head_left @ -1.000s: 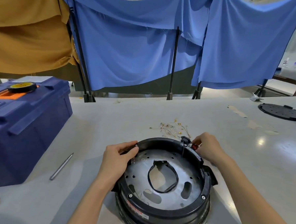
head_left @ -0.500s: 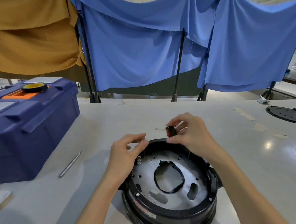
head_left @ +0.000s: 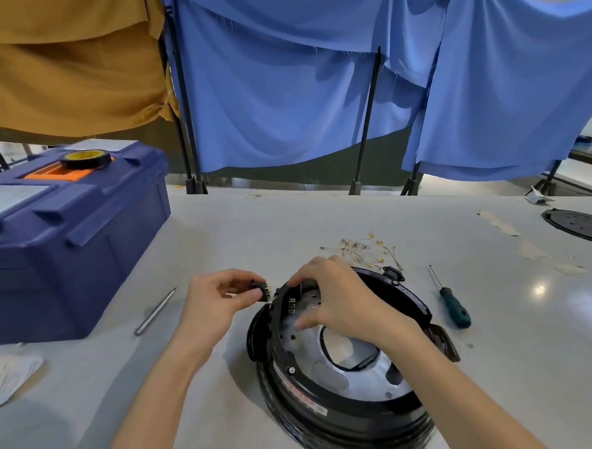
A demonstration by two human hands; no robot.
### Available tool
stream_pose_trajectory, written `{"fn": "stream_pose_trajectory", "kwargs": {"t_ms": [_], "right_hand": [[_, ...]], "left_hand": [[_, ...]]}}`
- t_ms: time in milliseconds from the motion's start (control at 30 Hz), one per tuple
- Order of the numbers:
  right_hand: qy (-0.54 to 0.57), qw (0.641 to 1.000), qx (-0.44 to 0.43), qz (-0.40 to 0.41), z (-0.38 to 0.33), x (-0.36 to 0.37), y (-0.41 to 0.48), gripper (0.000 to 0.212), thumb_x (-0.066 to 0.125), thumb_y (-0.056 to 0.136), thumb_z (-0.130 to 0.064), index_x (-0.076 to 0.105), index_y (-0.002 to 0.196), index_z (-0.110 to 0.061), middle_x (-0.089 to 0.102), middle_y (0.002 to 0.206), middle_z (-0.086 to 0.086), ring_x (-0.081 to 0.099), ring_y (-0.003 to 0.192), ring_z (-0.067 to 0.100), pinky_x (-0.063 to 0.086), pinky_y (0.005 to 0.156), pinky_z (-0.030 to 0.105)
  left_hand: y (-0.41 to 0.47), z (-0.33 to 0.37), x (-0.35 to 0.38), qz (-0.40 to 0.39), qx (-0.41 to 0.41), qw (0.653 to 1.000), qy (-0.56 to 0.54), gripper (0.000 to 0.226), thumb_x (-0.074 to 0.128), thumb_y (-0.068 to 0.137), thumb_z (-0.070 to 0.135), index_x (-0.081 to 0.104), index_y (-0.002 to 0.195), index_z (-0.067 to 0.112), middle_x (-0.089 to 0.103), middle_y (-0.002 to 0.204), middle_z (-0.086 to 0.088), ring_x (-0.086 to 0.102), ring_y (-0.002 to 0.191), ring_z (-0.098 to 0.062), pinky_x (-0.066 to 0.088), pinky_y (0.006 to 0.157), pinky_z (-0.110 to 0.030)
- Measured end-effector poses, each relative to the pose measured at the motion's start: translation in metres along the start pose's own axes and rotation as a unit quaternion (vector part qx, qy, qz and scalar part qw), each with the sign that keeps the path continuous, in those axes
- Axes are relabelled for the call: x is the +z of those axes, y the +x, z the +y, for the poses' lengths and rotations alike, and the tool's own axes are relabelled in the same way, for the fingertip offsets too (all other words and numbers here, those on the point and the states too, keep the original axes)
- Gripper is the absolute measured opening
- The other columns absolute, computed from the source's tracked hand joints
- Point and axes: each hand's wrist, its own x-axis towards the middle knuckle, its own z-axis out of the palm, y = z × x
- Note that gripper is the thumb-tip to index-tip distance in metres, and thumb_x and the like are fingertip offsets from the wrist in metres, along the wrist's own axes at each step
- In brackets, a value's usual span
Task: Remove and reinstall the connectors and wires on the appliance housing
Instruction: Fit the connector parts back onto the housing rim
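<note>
While right grip (head_left: 342, 299) holds housing (head_left: 346, 410) rim, left grip (head_left: 215, 299) pinches connector (head_left: 261, 288) just beside.

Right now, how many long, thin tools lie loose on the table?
2. A green-handled screwdriver lies right of the housing; a thin metal rod lies left of it, beside the blue toolbox. More may be hidden inside the toolbox.

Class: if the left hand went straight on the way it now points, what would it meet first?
Probably the housing at its black rim, just beyond the connector the left hand pinches; depth is unclear.
</note>
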Motion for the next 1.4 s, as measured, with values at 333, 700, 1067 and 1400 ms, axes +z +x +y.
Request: {"fn": "stream_pose_trajectory", "kwargs": {"t_ms": [333, 700, 1067, 1400], "right_hand": [[0.015, 0.999, 0.000, 0.038, 0.002, 0.014, -0.002, 0.048, 0.079, 0.073, -0.042, 0.069, 0.113, -0.017, 0.055, 0.112, -0.003, 0.036, 0.109, 0.018, 0.032, 0.086, 0.023], [0.027, 0.999, 0.003, 0.037, -0.002, 0.015, -0.006, 0.069, 0.082, 0.061, -0.054, 0.068, 0.116, -0.016, 0.054, 0.112, -0.004, 0.034, 0.112, 0.015, 0.032, 0.088, 0.023], [0.038, 0.999, 0.003, 0.036, -0.002, 0.014, -0.008, 0.073, 0.084, 0.057, -0.054, 0.068, 0.117, -0.017, 0.054, 0.113, -0.004, 0.035, 0.112, 0.016, 0.034, 0.090, 0.025], [0.040, 0.999, 0.006, 0.036, -0.002, 0.014, -0.008, 0.073, 0.084, 0.056, -0.054, 0.068, 0.117, -0.018, 0.054, 0.112, -0.005, 0.035, 0.112, 0.016, 0.037, 0.092, 0.028]], "left_hand": [[-0.008, -0.009, -0.008, -0.043, -0.011, 0.999, 0.019, 0.032, 0.073, 0.071, -0.014, 0.075, 0.067, 0.018, 0.072, 0.068, -0.001, 0.064, 0.065, -0.006, 0.052, 0.064, -0.013], [-0.008, -0.014, -0.009, -0.033, -0.006, 0.998, 0.055, 0.031, 0.079, 0.068, -0.002, 0.078, 0.069, 0.029, 0.069, 0.065, 0.006, 0.053, 0.059, -0.002, 0.039, 0.051, -0.010], [-0.011, -0.012, -0.007, -0.047, -0.029, 0.998, 0.017, 0.024, 0.075, 0.070, -0.010, 0.077, 0.069, 0.014, 0.069, 0.066, -0.009, 0.057, 0.054, -0.012, 0.049, 0.051, -0.021], [-0.014, -0.010, -0.009, -0.049, -0.033, 0.998, -0.003, 0.026, 0.076, 0.069, -0.011, 0.078, 0.070, 0.015, 0.070, 0.063, -0.005, 0.058, 0.053, -0.011, 0.051, 0.053, -0.021]]}}
